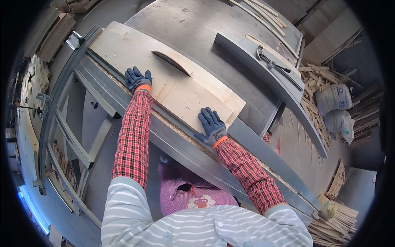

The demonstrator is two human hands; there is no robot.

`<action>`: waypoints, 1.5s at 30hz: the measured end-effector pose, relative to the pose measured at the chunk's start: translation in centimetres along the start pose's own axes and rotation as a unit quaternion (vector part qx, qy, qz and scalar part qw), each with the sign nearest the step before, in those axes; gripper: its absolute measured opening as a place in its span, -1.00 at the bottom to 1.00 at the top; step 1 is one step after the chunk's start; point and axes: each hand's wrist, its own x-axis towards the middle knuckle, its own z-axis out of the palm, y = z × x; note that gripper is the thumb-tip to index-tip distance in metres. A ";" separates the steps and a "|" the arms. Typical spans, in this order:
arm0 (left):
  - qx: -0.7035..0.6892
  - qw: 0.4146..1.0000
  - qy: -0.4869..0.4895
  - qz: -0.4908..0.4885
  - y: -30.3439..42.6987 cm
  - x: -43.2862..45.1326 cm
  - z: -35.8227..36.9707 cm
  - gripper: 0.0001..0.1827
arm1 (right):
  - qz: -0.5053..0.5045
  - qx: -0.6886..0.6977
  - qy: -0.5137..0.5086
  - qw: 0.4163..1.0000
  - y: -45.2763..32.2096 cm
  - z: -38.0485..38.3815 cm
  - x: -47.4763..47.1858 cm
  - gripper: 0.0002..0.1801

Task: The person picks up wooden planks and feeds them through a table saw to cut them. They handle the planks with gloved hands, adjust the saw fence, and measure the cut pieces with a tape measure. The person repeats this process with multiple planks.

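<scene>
A wide, pale plywood panel (135, 49) lies on the sliding table saw, with a dark curved blade or blade guard (172, 63) standing up through a slot in or beside it. My left hand (138, 81), in a blue-coated work glove, rests at the panel's near edge, fingers apart, left of the blade. Farther right, my right hand (212, 127), gloved the same way, lies flat over the near right corner of the panel with its fingers spread. Neither hand is closed around anything. Sawdust lines the groove of the metal sliding carriage (191, 157) below both hands.
Across the saw table (182, 18) runs a long metal rip fence (271, 80). A hammer (260, 53) lies behind it. A metal outrigger frame (74, 136) stands at left. Wood offcuts (318, 77) and filled plastic sacks (334, 97) are piled at right.
</scene>
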 end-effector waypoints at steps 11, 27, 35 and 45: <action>0.008 0.999 -0.042 -0.011 0.4 2.7 2.8 -0.13 | 0.010 -0.008 -0.041 0.999 1.5 2.3 2.6 -0.11; 0.053 0.998 -0.024 -0.011 0.5 2.4 5.5 -0.12 | 0.009 -0.018 -0.024 0.999 2.6 2.7 2.2 -0.14; -0.001 0.997 0.006 0.073 -3.0 2.2 6.6 -0.24 | -0.022 0.015 0.070 0.997 1.2 6.0 2.1 -0.31; -0.074 0.981 0.058 0.168 -9.5 -4.5 2.8 -0.31 | 0.013 0.052 0.007 0.999 -7.1 2.8 -0.2 -0.46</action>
